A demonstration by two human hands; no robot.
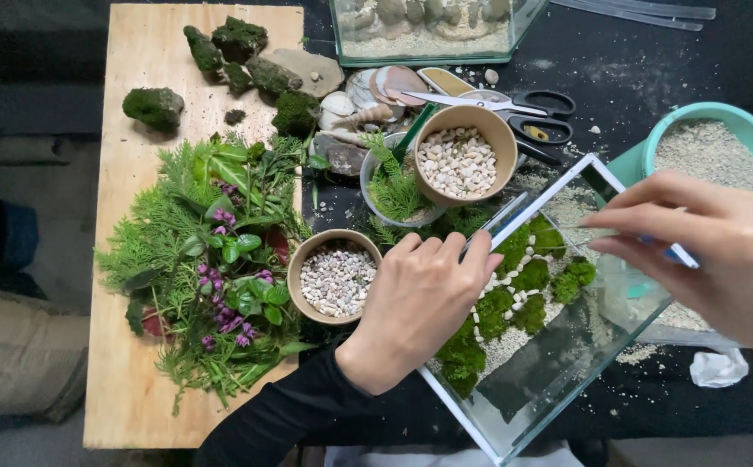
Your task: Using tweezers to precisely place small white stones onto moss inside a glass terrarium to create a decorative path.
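From the head camera, looking straight down, a rectangular glass tank (558,346) lies tilted across a dark table (653,69), its bottom spread with pale sand, clumps of green moss (515,290) and a winding line of small white pebbles. The left hand (415,303) rests on the tank's near-left rim, fingers curled over the glass edge and closed around a thin metal tool, likely tweezers (490,227), whose tip points up and away from the tank. The right hand (705,242) hovers over the tank's far-right corner, fingers stretched long and nearly together, thumb and forefinger pinched on something thin; what it is cannot be told, though a bit of blue shows under the fingers. Just left of the left hand stands a brown paper bowl of mixed small pebbles (336,277), touching the edge of a wooden board (143,52). On the board lies a heap of green ferns and leaves with purple flowers (208,259), and above it several mossy stones (153,107). Beyond the tank sits a second paper bowl of cream pebbles (461,160), leaning on a glass bowl holding fern sprigs (394,186). Behind these lie shells (368,91) and black-handled scissors (523,112). A teal bowl of sand (714,147) sits at the right, and another glass tank (428,30) at the top edge.
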